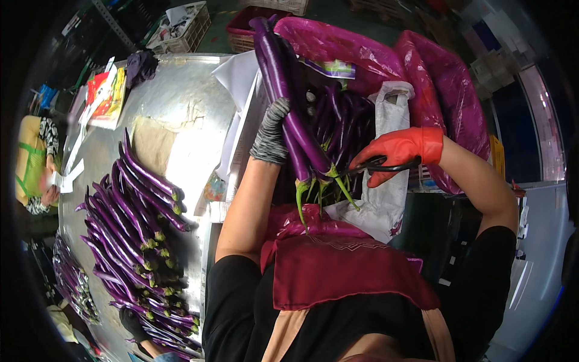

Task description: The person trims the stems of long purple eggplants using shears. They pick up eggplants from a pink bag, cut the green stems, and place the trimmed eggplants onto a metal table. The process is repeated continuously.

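Observation:
My left hand (272,131), in a grey striped knit glove, grips a few long purple eggplants (301,129) with their green stems toward me. A red rubber glove covers my right hand (405,142), which holds black-handled scissors (396,167). The scissors' tips are at the stem end of one held eggplant; whether they touch it is hard to tell. Below and behind the bunch, more eggplants (341,111) lie in a container lined with a magenta plastic bag (339,38). A folded white woven sheet (391,181) hangs along its right side.
On the metal table (190,83) to my left lies a large pile of trimmed eggplants (131,221). Another person's dark-gloved hand (131,323) touches its near end. At far left, a co-worker's hands (49,194) hold a white strip. Crates (187,34) stand beyond the table.

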Demonstrator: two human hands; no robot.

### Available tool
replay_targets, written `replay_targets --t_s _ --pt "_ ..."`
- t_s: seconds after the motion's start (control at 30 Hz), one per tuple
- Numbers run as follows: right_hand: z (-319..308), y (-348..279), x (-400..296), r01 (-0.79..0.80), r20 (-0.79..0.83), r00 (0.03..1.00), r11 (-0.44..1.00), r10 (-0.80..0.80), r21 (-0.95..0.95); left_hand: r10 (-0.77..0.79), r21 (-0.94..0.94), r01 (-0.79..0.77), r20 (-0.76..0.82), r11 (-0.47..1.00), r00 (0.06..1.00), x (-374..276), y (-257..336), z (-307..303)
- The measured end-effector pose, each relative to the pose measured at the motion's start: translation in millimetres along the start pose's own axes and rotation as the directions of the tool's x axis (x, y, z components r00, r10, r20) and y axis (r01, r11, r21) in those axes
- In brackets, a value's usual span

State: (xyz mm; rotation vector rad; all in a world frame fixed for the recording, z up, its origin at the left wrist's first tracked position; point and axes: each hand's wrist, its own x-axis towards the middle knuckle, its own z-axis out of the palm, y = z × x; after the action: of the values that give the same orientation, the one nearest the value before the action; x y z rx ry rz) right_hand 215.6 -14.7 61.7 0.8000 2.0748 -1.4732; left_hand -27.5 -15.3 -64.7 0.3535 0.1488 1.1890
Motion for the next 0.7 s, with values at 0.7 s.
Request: replay_targets --t_s 0.7 --pt "49 80 37 -0.046 -0.324 0.946 0.996 0.020 -0.074 0.408 0.417 -0.279 -0.261 0.865 0.875 3 13 0"
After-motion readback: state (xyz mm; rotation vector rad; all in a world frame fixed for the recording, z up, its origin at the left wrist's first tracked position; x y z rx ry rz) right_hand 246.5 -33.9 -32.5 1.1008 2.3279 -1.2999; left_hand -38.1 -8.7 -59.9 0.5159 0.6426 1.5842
